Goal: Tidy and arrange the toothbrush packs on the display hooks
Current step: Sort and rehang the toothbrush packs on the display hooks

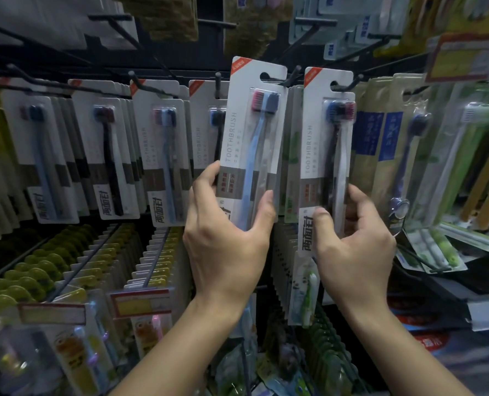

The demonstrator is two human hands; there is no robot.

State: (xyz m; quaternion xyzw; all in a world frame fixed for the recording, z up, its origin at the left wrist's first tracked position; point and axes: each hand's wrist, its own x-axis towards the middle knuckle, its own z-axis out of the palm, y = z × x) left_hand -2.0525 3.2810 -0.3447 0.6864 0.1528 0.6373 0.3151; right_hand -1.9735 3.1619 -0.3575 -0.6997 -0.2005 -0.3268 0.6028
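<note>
Left hand [226, 241]: grips the lower part of a white toothbrush pack [251, 138], thumb on the front at the right edge, fingers curled round the left edge.
Left pack: held upright, tilted slightly to the right, in front of the hanging row; a light blue brush and a clear one show under the blister, heads pink and dark at the top.
Right hand [354, 244]: pinches the bottom of a second white pack [327, 144], thumb pressed on the front label, fingers wrapped behind the right edge.
Right pack: upright, just beside the first, apart from it by a narrow gap; it carries a black brush and a white one.
Hang holes: both packs' cut-outs sit level with the black display hooks [349, 85]; whether either is threaded on, I cannot tell.
Hanging row [106, 155]: matching white packs fill the hooks to the left, several deep.
Right side: green and clear packs [448, 155] hang near the second pack.
Lower tier: yellow-topped packs [157, 252] stand in rows, with price tags [140, 302] at the hook ends.
</note>
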